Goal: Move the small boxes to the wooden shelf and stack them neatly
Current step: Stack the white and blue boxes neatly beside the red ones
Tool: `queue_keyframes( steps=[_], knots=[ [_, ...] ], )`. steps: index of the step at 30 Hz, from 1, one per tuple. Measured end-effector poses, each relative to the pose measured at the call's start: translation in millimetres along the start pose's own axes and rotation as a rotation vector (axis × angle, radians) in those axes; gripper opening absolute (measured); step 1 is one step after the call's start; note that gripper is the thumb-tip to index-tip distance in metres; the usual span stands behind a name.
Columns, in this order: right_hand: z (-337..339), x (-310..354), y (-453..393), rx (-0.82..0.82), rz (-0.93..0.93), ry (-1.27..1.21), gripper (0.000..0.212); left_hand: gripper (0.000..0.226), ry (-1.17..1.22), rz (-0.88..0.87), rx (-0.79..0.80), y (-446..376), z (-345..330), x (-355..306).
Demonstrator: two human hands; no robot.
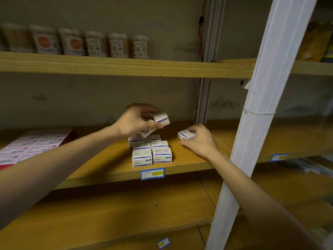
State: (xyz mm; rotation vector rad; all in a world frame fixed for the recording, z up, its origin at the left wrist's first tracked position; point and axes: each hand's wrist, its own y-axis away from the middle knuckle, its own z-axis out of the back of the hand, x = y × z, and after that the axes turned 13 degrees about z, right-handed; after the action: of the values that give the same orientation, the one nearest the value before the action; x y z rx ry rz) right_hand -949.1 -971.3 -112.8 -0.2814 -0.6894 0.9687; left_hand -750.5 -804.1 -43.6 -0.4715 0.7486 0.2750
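Both forearms reach in from below. Left hand (137,121) pinches two small boxes (159,120), lifted above the stack (151,150); right hand (199,139) curls round one box (185,134) resting on the wooden shelf (189,159), just right of the stack. Stack: about six boxes visible, two layers. Upper shelf (126,66): six packets (93,44). One white post (261,112) at right, grey wall behind.

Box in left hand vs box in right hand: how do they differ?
The box in the left hand is lifted above the stacked boxes and tilted; the box in the right hand sits low by the shelf, right of the stack, nearly level. The left hand seems to hold more than one box, the right hand one. Both are white with blue bands.
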Motion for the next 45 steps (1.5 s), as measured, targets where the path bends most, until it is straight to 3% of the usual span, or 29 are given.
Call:
queue_keyframes(
  steps=[7,12,19,23,28,37,45],
  knots=[
    [8.1,13.6,33.7,-0.113,0.073,-0.227,0.052,0.058,0.013,-0.033,0.090,79.0,24.7,0.5],
    [25.6,38.9,68.6,-0.073,0.279,-0.415,0.054,0.061,-0.108,-0.095,0.124,105.6,16.9,-2.5],
    [34.1,52.9,105.9,0.013,0.450,-0.412,0.059,0.062,-0.327,-0.326,0.166,123.6,7.8,6.1],
    [22.1,49.0,105.8,0.045,0.484,-0.324,0.062,0.062,-0.402,-0.333,0.204,124.3,5.4,10.8],
    [12.5,45.6,91.2,0.029,0.471,-0.267,0.064,0.061,-0.375,-0.279,0.180,119.1,2.8,16.2],
    [2.6,45.5,64.3,0.074,0.418,-0.278,0.064,0.056,-0.145,-0.028,0.200,96.4,11.3,20.5],
    [2.3,38.7,54.1,0.146,0.385,-0.294,0.061,0.057,-0.226,-0.033,0.268,80.5,23.7,25.0]
  ],
)
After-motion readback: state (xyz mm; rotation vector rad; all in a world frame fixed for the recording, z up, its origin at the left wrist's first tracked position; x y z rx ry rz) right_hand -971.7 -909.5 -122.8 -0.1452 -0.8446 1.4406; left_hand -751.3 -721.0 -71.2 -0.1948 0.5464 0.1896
